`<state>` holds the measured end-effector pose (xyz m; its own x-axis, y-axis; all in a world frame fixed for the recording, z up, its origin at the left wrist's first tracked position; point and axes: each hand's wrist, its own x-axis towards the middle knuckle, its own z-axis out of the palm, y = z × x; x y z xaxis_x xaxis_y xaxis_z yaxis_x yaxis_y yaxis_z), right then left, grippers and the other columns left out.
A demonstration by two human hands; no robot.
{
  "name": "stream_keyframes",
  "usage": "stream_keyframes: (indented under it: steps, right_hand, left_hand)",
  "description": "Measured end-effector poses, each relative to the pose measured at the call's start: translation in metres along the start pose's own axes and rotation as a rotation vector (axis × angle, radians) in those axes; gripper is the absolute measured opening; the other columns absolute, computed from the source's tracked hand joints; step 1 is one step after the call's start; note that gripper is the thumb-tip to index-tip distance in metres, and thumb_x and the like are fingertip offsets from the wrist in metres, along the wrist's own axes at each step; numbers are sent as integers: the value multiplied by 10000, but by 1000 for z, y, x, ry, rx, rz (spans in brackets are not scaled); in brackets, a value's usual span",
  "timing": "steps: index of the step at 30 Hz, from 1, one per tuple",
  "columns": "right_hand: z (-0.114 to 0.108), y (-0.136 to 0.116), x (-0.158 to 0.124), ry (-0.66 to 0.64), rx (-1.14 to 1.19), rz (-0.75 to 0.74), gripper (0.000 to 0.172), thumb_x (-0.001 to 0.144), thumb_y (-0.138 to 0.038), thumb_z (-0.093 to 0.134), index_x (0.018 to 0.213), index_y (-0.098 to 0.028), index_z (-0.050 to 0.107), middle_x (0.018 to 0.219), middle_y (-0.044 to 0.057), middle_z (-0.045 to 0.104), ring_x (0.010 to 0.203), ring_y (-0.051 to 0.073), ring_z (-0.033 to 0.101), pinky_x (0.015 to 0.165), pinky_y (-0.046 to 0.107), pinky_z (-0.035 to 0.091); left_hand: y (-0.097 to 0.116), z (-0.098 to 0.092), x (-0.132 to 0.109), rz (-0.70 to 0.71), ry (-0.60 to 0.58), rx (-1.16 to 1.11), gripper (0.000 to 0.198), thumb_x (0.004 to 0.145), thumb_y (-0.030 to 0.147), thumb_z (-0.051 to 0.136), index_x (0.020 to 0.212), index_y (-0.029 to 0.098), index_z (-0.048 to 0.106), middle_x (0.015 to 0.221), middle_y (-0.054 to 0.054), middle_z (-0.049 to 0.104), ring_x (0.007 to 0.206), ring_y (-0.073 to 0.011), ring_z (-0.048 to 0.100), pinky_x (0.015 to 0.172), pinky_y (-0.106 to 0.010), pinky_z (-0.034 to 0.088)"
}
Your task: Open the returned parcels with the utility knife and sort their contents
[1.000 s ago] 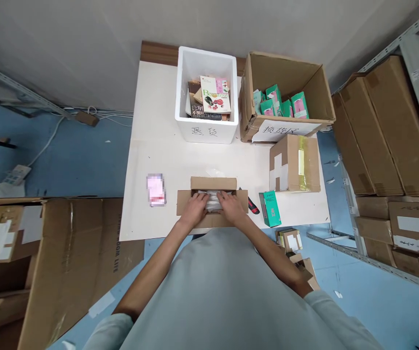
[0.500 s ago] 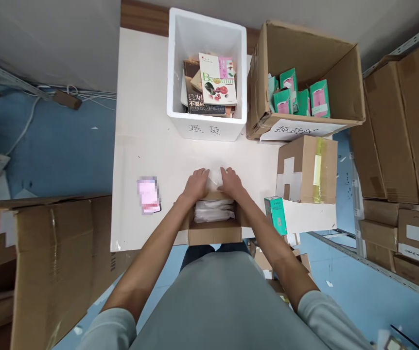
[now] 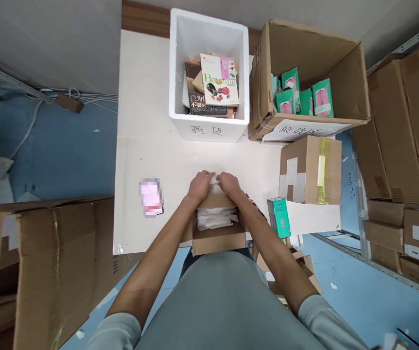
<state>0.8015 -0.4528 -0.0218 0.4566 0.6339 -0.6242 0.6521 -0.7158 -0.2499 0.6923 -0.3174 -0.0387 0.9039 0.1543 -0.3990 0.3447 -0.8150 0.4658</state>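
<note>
An open cardboard box stands at the front edge of the table, against my body. White plastic-looking packets lie stacked inside it. Just beyond its far flap, my left hand and my right hand face each other with fingers bent inward. Between the fingertips both hands pinch a small white plastic-looking packet, mostly covered by the fingers. Beside my right forearm a dark, thin object with a red part is partly hidden.
A white foam box with books and a cardboard box with green boxes stand at the back. To the right are a taped carton and a green box. A blurred phone-like object lies left.
My hands have drawn closer together around the small white packet. The open box has shifted slightly towards my body, and the dark object by my right forearm has come into view.
</note>
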Motion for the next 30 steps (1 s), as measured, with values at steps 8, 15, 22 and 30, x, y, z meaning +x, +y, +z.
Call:
stream_keyframes:
  steps: [8, 15, 22, 30]
  right_hand:
    - [-47, -22, -125, 341, 42, -66, 334, 1154, -197, 472, 1333, -239, 751, 1321, 107, 708, 1278, 263, 627, 1009, 357, 572]
    - [14, -33, -187, 305, 106, -92, 309, 1110, -154, 542, 1312, -226, 764, 1287, 107, 738, 1247, 261, 665, 1043, 385, 555]
    - [53, 12, -211, 550, 221, 51, 433, 1060, -243, 659, 1489, -188, 689, 1610, 175, 615, 1504, 335, 548, 1279, 507, 453]
    - [100, 37, -209, 540, 686, 295, 611, 1031, -384, 667, 1587, -148, 569, 1421, 207, 764, 1321, 338, 748, 1110, 471, 616]
  left_hand:
    - [52, -69, -92, 229, 274, -21, 423, 1098, 260, 507, 1454, 219, 732, 1388, -151, 704, 1290, -340, 611, 1089, -489, 574]
    - [62, -12, -161, 249, 230, -54, 409, 1092, 239, 493, 1416, 226, 743, 1337, -151, 737, 1240, -340, 663, 1071, -519, 584]
    - [23, 21, -191, 91, 363, -141, 445, 1031, 304, 601, 1461, 231, 690, 1576, -177, 634, 1549, -407, 506, 1314, -635, 391]
    - [-36, 47, -206, -384, 259, -714, 785, 952, 504, 693, 1613, 148, 466, 1555, -235, 660, 1420, -365, 679, 1189, -515, 554]
